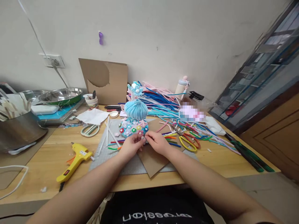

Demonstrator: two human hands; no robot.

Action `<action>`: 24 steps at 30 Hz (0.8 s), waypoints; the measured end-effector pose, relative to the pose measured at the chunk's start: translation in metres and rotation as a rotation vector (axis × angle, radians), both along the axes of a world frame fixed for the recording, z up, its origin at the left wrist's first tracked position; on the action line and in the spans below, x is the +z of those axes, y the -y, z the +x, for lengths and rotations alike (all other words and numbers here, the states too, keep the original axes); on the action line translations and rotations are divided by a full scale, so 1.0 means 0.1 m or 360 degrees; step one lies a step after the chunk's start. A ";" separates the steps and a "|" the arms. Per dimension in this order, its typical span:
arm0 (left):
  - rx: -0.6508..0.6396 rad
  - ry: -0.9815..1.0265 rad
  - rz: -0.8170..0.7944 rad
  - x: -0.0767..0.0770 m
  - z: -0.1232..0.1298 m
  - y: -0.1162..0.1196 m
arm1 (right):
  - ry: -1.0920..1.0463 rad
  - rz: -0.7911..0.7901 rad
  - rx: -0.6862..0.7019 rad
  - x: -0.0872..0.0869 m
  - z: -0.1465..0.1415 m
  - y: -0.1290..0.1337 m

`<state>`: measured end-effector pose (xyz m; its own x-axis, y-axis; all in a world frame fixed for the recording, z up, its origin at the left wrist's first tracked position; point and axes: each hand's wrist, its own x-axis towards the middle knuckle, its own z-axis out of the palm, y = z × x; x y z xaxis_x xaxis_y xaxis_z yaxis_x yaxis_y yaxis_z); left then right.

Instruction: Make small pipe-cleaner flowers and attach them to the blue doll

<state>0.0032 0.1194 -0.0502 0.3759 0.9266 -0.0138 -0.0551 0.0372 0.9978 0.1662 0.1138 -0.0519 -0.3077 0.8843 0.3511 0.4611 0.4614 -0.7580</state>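
Observation:
My left hand and my right hand meet in front of a blue pipe-cleaner craft. Between their fingertips is a small pale flower, pinched from both sides; its details are partly covered. Just behind them stands the craft's round base, dotted with flowers in many colours. Above the base sits a puffy light-blue dome-shaped piece, topped by a white and blue figure. A brown cardboard sheet lies under my hands on a grey cutting mat.
On the left lie a yellow glue gun, scissors and clear glue sticks. Bundled pipe cleaners spread behind and to the right. Yellow and red-handled tools rest nearby. A steel pot holds sticks; a bottle stands at the wall.

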 end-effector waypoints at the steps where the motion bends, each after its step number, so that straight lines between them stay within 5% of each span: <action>1: 0.0031 0.0025 0.0012 0.00 -0.01 0.00 | -0.0037 -0.0016 -0.0012 0.01 -0.04 -0.02; 14: 0.0104 0.0218 -0.0016 -0.01 -0.12 -0.15 | -0.0346 -0.0299 0.0041 0.01 -0.28 -0.21; 24: -0.0041 0.0138 -0.0054 0.16 -0.10 -0.04 | -0.0291 -0.0317 0.0330 0.10 -0.09 -0.09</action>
